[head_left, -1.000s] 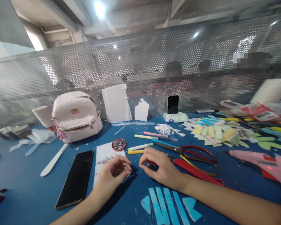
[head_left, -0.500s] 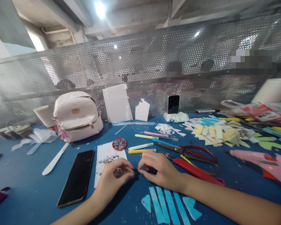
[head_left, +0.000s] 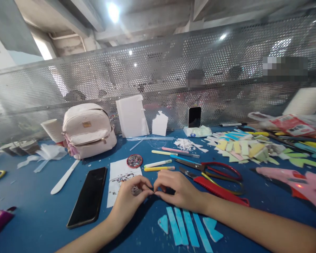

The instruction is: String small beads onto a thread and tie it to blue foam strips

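Left hand (head_left: 126, 202) and right hand (head_left: 183, 191) are held close, fingers curled toward thumbs — whether anything is pinched cannot be told; blue strips (head_left: 191, 228) are laid nearby on the tabletop (head_left: 137, 237).

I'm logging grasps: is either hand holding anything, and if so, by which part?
It cannot be told: the left hand and right hand have their fingertips close together, but anything between them is too small or hidden to make out.

We could pass between our left forearm (head_left: 97, 233) and the blue strips (head_left: 191, 228), but scissors (head_left: 204, 168) and a red tool (head_left: 221, 191) crowd the far side of our right hand (head_left: 177, 189).
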`<state>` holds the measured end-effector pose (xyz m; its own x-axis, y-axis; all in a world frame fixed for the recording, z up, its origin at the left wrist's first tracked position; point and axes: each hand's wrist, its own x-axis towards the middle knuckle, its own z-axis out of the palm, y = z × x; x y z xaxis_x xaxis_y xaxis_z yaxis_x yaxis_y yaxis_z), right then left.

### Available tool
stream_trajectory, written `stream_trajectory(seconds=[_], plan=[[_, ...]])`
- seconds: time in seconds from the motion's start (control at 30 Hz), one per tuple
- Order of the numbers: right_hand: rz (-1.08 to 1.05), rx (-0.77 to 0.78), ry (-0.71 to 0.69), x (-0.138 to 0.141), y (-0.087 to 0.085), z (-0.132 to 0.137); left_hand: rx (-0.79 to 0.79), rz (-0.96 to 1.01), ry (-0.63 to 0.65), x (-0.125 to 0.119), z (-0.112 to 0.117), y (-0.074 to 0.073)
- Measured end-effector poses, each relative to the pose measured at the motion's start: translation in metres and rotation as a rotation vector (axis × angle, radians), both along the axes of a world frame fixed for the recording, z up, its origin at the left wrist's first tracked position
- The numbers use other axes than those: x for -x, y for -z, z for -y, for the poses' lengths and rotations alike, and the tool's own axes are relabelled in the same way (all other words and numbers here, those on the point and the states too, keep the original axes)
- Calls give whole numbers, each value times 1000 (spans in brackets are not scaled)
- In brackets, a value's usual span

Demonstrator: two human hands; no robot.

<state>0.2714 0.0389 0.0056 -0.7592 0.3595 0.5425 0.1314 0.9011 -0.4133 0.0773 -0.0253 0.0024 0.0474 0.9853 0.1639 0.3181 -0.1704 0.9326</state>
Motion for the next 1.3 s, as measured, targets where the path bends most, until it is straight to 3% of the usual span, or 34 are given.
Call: stream_trajectory(seconds=[0.27,0.63,0.9,1.07,1.3], plan=[[-147,302,187,-1,0,-2,-157,-301,103,15,-1,1],[-14,225,117,-2,-2,-4,-353,-317,236,16,9,1],[39,84,-71,-1,7,-7,-390,-240,432,10,15,-3],[2,63,-87,-1,6,-6,-509,-182,422,8,14,-2],[-58,149,-53,0,2,-6,-431,-167,339,13,10,3]])
